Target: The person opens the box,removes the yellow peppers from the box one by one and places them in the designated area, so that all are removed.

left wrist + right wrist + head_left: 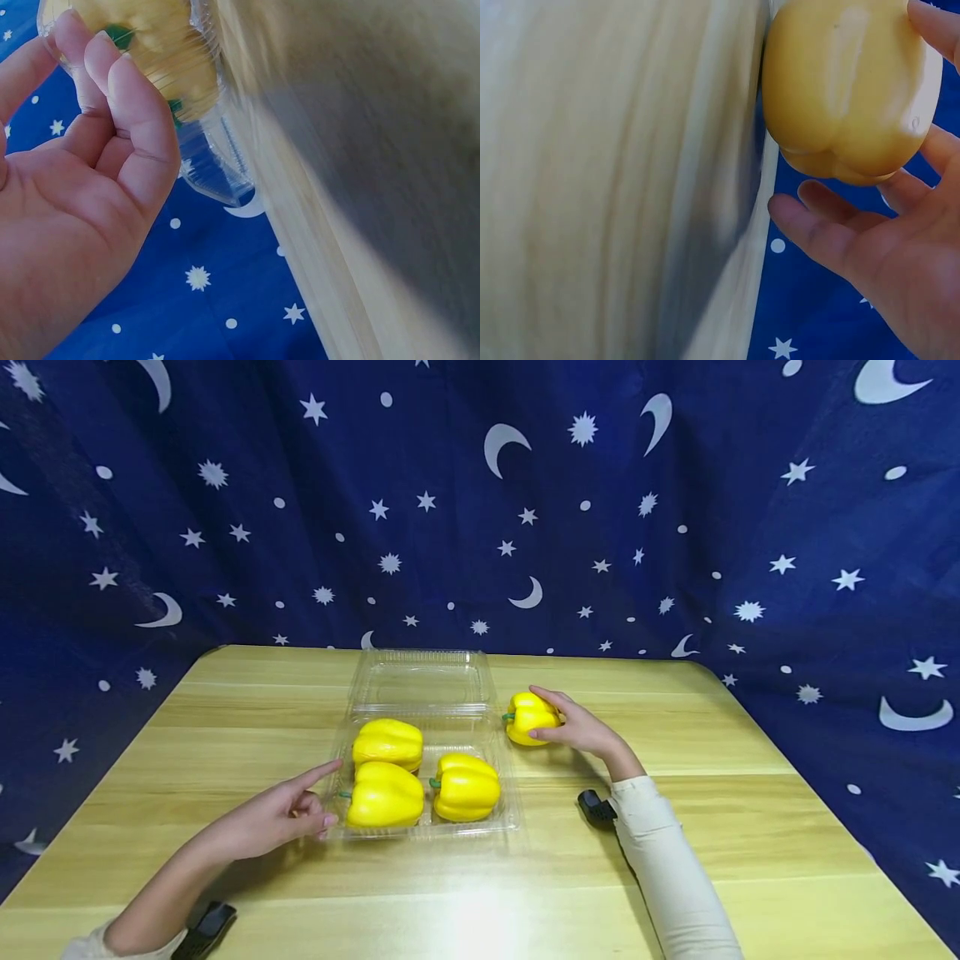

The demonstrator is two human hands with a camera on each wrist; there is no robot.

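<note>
A clear plastic clamshell box (510,810) lies with its lid folded back on the table. In its base sit three yellow bell peppers: a back-left pepper (387,744), a front-left pepper (385,796) and a right-hand pepper (466,787). My left hand (281,810) is at the box's left edge, index finger extended, other fingers loosely bent; in the left wrist view its fingertips overlap the clear wall. Right of the box, my right hand (573,727) grips a fourth yellow bell pepper (847,82), thumb on one side and fingers on the other. Its green stem points left.
The transparent lid (420,681) lies toward the table's far edge. Dark wrist devices show under the left forearm (204,931) and right forearm (597,807). A blue curtain (450,552) with moons and stars hangs behind the wooden table (750,843).
</note>
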